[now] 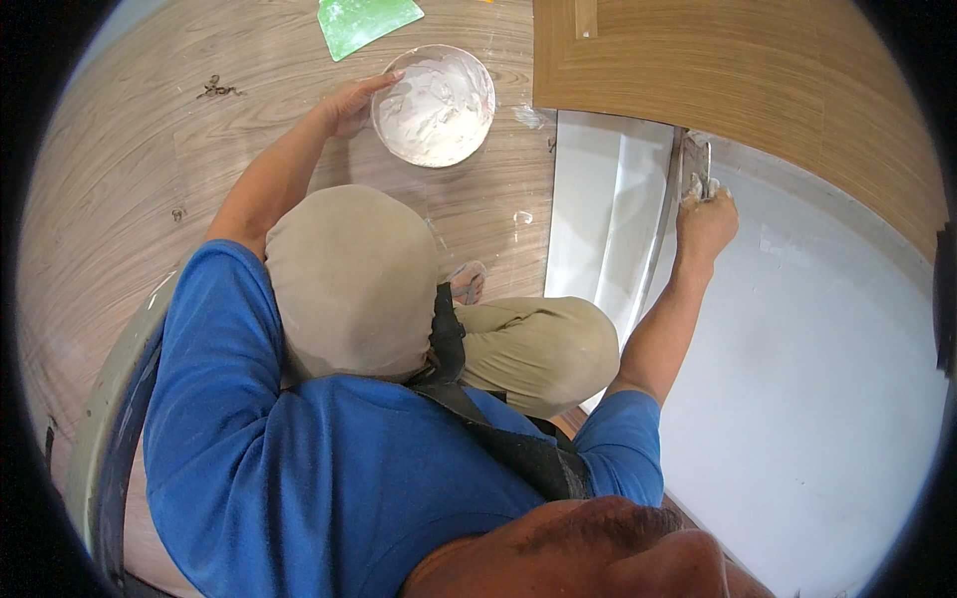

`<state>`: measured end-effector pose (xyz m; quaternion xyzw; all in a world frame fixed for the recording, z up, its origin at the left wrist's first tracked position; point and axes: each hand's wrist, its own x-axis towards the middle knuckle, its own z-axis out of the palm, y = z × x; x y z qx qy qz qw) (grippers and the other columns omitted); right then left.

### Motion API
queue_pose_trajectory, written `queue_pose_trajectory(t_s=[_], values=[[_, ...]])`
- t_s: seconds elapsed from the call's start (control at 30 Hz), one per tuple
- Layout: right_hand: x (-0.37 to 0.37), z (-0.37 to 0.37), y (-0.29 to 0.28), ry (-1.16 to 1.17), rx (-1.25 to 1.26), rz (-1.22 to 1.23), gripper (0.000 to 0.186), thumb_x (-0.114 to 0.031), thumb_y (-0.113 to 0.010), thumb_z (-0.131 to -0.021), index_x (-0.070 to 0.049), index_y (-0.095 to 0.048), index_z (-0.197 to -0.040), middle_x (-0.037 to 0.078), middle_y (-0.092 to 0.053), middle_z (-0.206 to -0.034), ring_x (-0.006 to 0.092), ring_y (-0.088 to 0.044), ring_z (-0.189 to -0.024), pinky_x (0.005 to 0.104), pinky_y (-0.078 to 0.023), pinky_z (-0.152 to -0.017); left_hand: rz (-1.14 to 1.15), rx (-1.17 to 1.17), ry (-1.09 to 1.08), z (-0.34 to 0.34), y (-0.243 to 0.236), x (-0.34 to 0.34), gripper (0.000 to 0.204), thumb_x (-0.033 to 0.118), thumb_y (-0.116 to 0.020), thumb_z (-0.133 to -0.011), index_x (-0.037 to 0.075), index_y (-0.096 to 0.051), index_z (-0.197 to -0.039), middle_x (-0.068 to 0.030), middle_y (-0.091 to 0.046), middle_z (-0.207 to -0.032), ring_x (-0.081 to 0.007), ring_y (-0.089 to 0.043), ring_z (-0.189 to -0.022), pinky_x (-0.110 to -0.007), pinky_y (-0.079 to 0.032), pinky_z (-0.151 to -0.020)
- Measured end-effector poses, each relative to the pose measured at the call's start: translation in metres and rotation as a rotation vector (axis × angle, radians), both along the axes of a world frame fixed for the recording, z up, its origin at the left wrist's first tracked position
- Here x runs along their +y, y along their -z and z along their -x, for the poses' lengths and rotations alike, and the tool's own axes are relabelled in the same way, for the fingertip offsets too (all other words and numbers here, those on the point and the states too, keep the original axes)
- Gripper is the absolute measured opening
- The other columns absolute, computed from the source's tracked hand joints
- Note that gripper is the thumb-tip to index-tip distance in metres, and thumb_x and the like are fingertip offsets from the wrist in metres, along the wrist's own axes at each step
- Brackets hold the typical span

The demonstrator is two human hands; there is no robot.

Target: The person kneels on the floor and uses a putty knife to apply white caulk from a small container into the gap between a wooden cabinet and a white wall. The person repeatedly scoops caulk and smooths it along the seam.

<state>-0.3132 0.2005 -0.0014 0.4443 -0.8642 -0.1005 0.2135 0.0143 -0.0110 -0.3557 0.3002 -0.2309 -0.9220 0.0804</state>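
Observation:
My left hand [351, 104] rests on the rim of a round bowl [434, 105] of white plaster paste that stands on the wood-pattern floor. My right hand [704, 221] is stretched out to the white wall and grips a metal putty knife [697, 159], its blade pressed near the corner strip just under a wooden panel. Smears of white paste cover the fingers of that hand. My knees in beige trousers are bent between the two arms.
A green plastic scraper [365, 22] lies on the floor beyond the bowl. A wooden panel [718, 70] spans the top right above the white wall [797, 379]. A grey bucket rim [110, 399] curves at my left side. White paste drips [522, 216] dot the floor.

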Motion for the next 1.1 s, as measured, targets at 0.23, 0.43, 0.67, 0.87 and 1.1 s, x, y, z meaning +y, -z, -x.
queue_pose_trajectory(t_s=[0.23, 0.43, 0.67, 0.87, 1.1], values=[[0.005, 0.01, 0.006, -0.028, 0.021, -0.005, 0.017, -0.016, -0.069, -0.073, 0.001, -0.066, -0.077, 0.023, -0.065, -0.078, 0.0422, -0.063, -0.073, 0.0484, -0.051, -0.069, 0.04, -0.045, -0.028, 0.001, -0.007, 0.002, 0.067, 0.05, -0.068, -0.087, 0.001, -0.052, -0.13, -0.012, -0.065, -0.121, -0.0185, -0.065, -0.106, -0.033, -0.054, -0.093], [0.007, 0.011, 0.013, -0.104, 0.071, 0.005, 0.016, -0.016, -0.069, -0.074, 0.0, -0.065, -0.075, 0.022, -0.064, -0.075, 0.041, -0.063, -0.07, 0.048, -0.051, -0.066, 0.052, -0.03, -0.037, -0.001, -0.008, 0.002, 0.066, 0.05, -0.068, -0.087, 0.001, -0.053, -0.13, -0.0121, -0.066, -0.119, -0.0187, -0.066, -0.105, -0.033, -0.054, -0.093], [0.007, 0.004, 0.016, -0.158, 0.092, 0.062, 0.014, -0.014, -0.069, -0.075, -0.002, -0.063, -0.07, 0.019, -0.063, -0.071, 0.0382, -0.063, -0.067, 0.0466, -0.051, -0.062, 0.029, -0.02, -0.041, -0.001, -0.015, 0.002, 0.062, 0.047, -0.067, -0.089, 0.001, -0.053, -0.128, -0.0114, -0.067, -0.117, -0.0185, -0.067, -0.102, -0.032, -0.055, -0.091], [0.013, 0.005, 0.001, -0.199, 0.167, 0.143, 0.014, -0.013, -0.069, -0.075, -0.002, -0.063, -0.069, 0.016, -0.061, -0.069, 0.0366, -0.061, -0.064, 0.0453, -0.049, -0.06, 0.021, -0.034, -0.048, -0.001, -0.004, 0.003, 0.064, 0.048, -0.067, -0.088, 0.001, -0.052, -0.129, -0.0107, -0.066, -0.117, -0.018, -0.067, -0.101, -0.033, -0.056, -0.09], [0.02, -0.005, -0.035, -0.196, 0.361, 0.229, 0.015, -0.013, -0.071, -0.075, -0.004, -0.062, -0.067, 0.013, -0.061, -0.066, 0.0341, -0.06, -0.06, 0.0443, -0.048, -0.054, -0.031, 0.009, -0.001, -0.002, -0.001, -0.001, 0.072, 0.048, -0.07, -0.085, 0.005, -0.047, -0.138, -0.0114, -0.059, -0.131, -0.0218, -0.057, -0.12, -0.037, -0.045, -0.105]])
